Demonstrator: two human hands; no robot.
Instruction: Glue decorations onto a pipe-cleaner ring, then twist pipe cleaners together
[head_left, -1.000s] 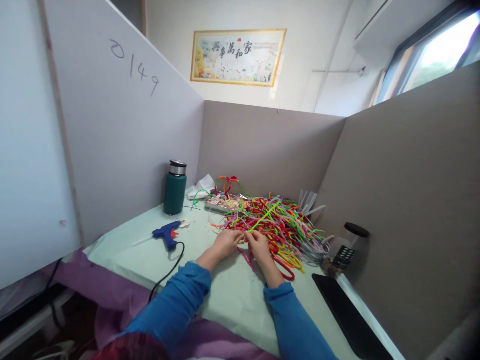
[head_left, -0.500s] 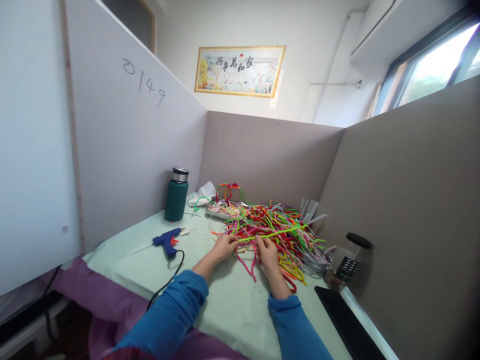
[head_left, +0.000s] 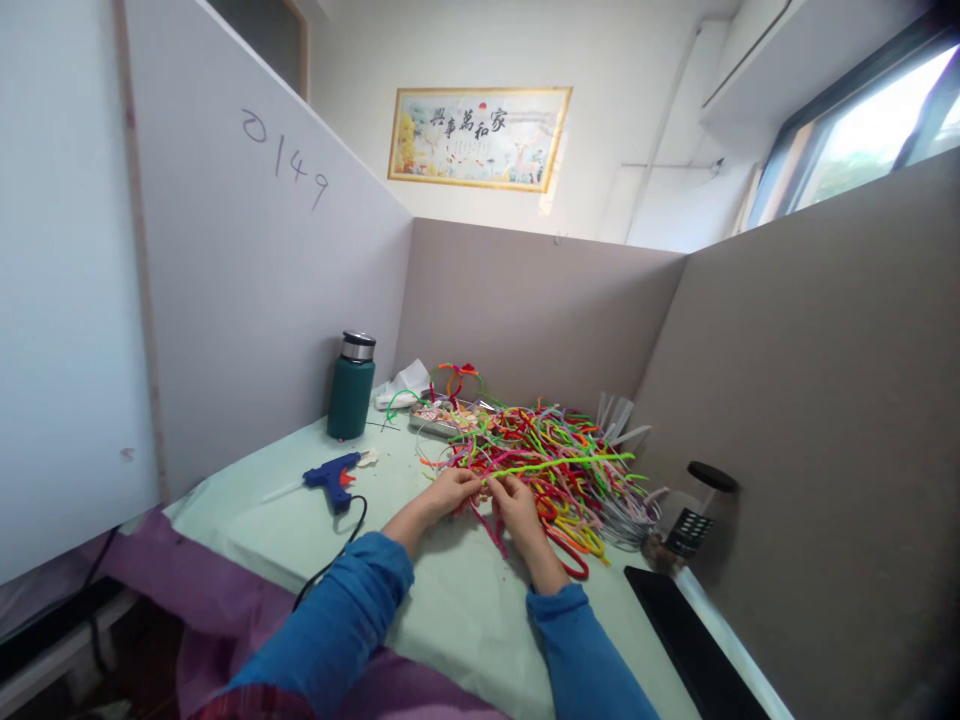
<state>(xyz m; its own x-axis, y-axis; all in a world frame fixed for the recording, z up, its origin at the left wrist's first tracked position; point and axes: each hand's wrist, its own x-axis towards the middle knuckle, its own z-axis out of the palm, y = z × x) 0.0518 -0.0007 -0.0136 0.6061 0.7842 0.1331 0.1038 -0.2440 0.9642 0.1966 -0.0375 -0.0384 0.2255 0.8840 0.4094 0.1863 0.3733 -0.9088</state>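
Observation:
Between my hands runs a yellow-green fuzzy stem, its long free end pointing right over the heap. My left hand pinches it near its left end. My right hand has its fingers closed on it just beside the left fingertips. Below the fingers hangs a pink stem piece; whether it joins the yellow-green one cannot be made out. Behind and to the right lies a tangled heap of colourful fuzzy stems.
A blue glue gun with a black cord lies at the left, near a green bottle. Behind the hands is a metal tray. A jar and a black flat object are at the right. Partitions surround the table.
My right hand has moved left, close to my left hand. The yellow-green stem has shifted slightly, its free end now reaching further right.

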